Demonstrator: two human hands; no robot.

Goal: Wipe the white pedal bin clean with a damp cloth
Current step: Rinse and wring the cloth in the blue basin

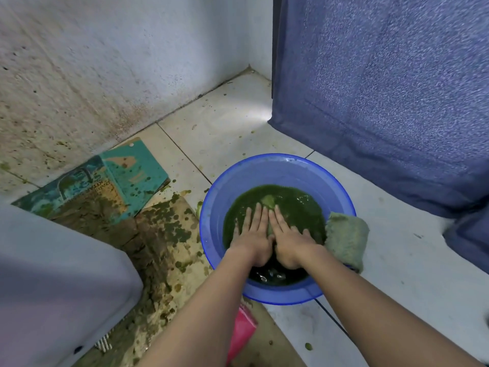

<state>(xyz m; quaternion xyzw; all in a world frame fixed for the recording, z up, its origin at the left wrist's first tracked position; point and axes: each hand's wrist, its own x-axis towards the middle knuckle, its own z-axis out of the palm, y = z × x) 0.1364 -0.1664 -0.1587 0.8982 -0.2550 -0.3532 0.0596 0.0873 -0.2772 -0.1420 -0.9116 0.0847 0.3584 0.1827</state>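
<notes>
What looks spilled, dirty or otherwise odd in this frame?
The water in the blue basin is murky dark green, hardly clean wash water. Green blotches spatter the cardboard and the lower wall left of the basin, as if something splashed there.

The white pedal bin [53, 274] fills the lower left, smooth and round-cornered, beside green-spattered cardboard [169, 234]. The damp cloth [268, 202] lies sunk in dark green water in a blue basin [277, 168], pressed flat under the left hand [254, 234] and right hand [289, 241] — only pale green folds show.
</notes>
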